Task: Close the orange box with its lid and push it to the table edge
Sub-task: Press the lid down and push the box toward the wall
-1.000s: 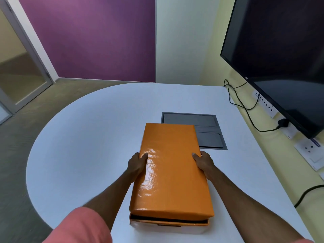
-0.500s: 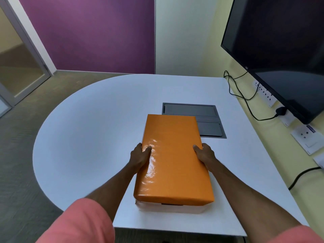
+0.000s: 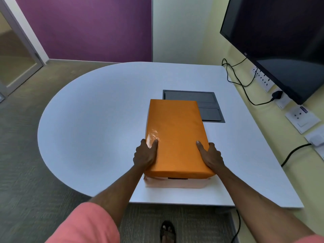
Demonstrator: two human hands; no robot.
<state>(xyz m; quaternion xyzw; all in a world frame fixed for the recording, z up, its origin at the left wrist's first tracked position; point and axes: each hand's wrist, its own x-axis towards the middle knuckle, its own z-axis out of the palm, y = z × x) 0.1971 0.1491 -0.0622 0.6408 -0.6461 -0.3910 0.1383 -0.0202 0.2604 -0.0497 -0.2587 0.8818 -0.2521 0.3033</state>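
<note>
1. Nearest the viewer, below the tabletop [image 3: 105, 120] edge, a sandalled foot [image 3: 167, 231] stands on the carpet, with a black cable [image 3: 238, 223] hanging just to the right of it.
2. Close to that near edge sits the orange box [image 3: 175, 183], its pale base showing under the orange lid [image 3: 175, 134].
3. Left hand [image 3: 144, 155] clasps the lid's left side, thumb laid on top and fingers curled down over the edge; right hand [image 3: 211, 156] mirrors it on the right side.
4. A dark slit shows at the near end between lid and base, so the lid seems not fully seated there; what is inside the box cannot be seen.
5. Risk, as I judge it: pressing only at the near half could leave the lid skewed or riding up at the far end, and a push on the lid alone might slide it off the base.
6. Beyond the box, its far end overlaps a recessed grey cable hatch [image 3: 208, 111]; catching that rim could snag the base.
</note>
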